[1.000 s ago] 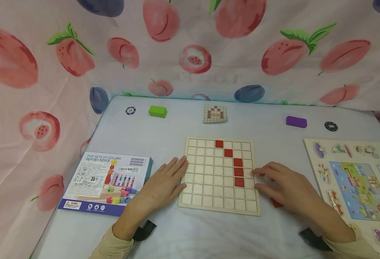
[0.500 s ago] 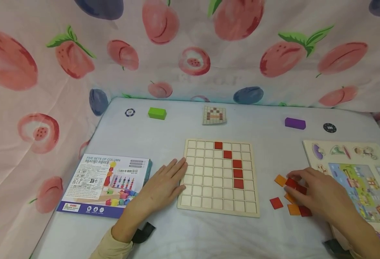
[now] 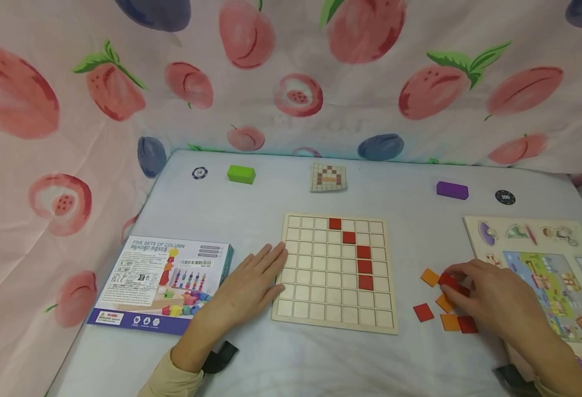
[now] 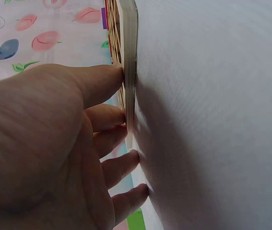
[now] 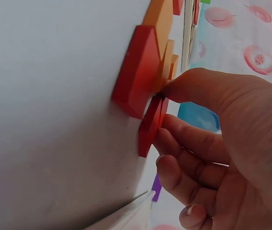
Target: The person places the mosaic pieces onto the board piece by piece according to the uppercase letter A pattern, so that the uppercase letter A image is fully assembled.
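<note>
A wooden grid board (image 3: 321, 280) lies mid-table, with several red square tiles (image 3: 365, 267) in its cells, stepping down from the top row and then running in a column. My left hand (image 3: 248, 286) rests at the board's left side, fingers extended; its thumb and fingertips touch the edge in the left wrist view. To the right of the board, loose red and orange tiles (image 3: 451, 322) lie in a small cluster. There my right hand (image 3: 494, 298) pinches a red tile (image 3: 447, 279) between thumb and index finger, low over the table, its other fingers curled.
A small pattern card (image 3: 328, 177) lies behind the board. Green (image 3: 241, 175) and purple (image 3: 452, 190) blocks and two round chips (image 3: 505, 197) sit at the back. A bead-set box (image 3: 172, 281) is on the left, a picture puzzle board (image 3: 484, 259) on the right.
My right hand has moved from the grid board's right edge to the loose tiles, uncovering several of them, and its thumb and index finger have closed on a red one. My left hand stays put.
</note>
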Tool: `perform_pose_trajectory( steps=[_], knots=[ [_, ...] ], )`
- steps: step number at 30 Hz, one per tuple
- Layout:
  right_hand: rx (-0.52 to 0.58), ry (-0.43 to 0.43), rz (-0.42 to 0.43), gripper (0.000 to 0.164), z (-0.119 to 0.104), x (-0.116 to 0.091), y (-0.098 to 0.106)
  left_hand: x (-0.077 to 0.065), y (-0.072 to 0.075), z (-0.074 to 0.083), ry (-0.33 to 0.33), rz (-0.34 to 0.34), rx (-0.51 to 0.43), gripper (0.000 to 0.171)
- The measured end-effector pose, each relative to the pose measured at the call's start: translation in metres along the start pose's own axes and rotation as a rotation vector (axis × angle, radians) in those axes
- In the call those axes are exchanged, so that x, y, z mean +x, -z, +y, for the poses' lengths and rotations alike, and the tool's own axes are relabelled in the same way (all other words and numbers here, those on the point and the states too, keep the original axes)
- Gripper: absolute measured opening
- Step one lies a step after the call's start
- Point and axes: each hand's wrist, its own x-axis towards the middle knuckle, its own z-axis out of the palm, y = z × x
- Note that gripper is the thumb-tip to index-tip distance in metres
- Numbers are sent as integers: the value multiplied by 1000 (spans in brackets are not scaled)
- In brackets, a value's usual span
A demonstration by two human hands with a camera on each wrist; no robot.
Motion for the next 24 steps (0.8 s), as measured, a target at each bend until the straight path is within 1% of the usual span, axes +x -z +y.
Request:
perform_pose_trajectory(
  steps=[6, 9, 14, 17, 21, 24],
  knots=[
    [3, 32, 42, 33, -9, 8, 6, 0, 0, 0, -4, 0, -5, 67],
    [5, 59, 33, 35, -20, 18, 9, -1, 0, 0, -5, 5, -5, 67],
    [42, 132, 27, 29, -48, 42, 6, -2, -1, -1, -11, 24, -13, 66],
    [50, 190, 27, 31, -69, 59, 3, -2, -1, -1, -14, 23, -17, 66],
    [59, 275, 10, 31, -98, 82, -3, -1, -1, -2, -12, 9, -19, 66],
    [71, 355, -3, 29, -118, 98, -10, 0, 0, -2, -10, 4, -15, 67]
  ],
)
